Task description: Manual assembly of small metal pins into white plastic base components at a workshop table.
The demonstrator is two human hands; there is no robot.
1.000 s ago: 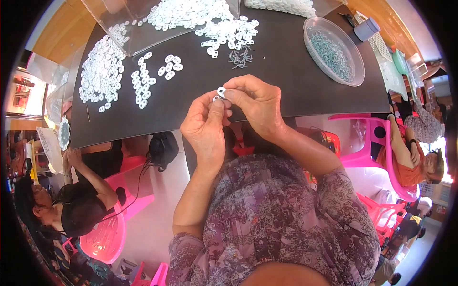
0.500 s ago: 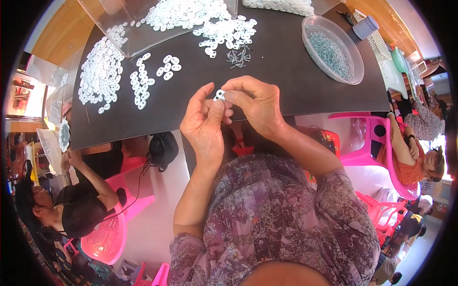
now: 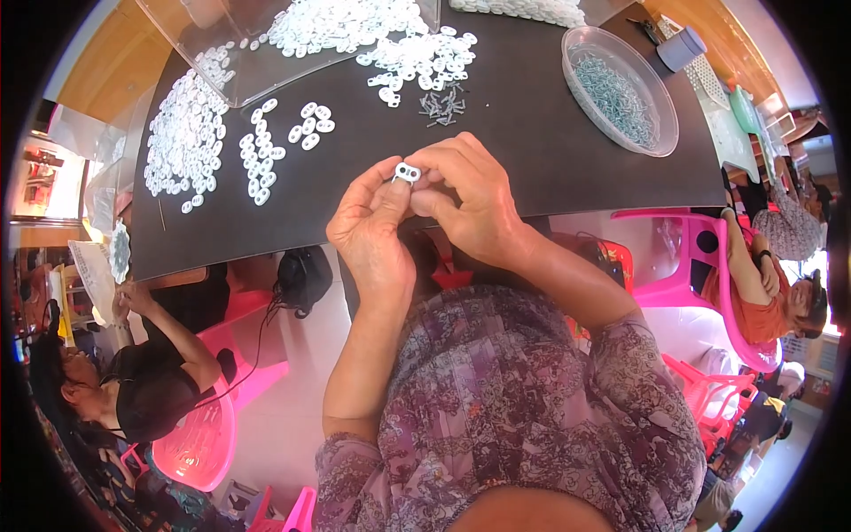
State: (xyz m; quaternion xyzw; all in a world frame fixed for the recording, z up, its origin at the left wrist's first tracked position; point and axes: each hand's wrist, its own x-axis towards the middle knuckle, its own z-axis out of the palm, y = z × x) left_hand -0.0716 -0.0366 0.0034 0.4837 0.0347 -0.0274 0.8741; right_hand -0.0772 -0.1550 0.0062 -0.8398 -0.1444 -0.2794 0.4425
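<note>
over the bench (image 3: 567,177), the left hand (image 3: 370,232) pinches a small white two-holed piece (image 3: 408,171), its lower part partly hidden by the thumb; the fingers of the right hand (image 3: 476,199) curl beside it, whether gripping i cannot tell. a clear box (image 3: 240,102) is cut off above.

Over my distant feed, the flat table (image 3: 576,182) comes through plain blackish-brown. On it I see heaped white oval plastic pieces (image 3: 186,133), slim dark-grey pins (image 3: 441,108) and, in a colourless clear round dish (image 3: 667,115), teal-green pins (image 3: 612,99). Over its near edge shows one white plastic piece with two dark holes (image 3: 407,172); on its near side, a purple blouse (image 3: 514,390) mottled dark and pale, and a hot-pink plastic chair (image 3: 191,450).
</note>
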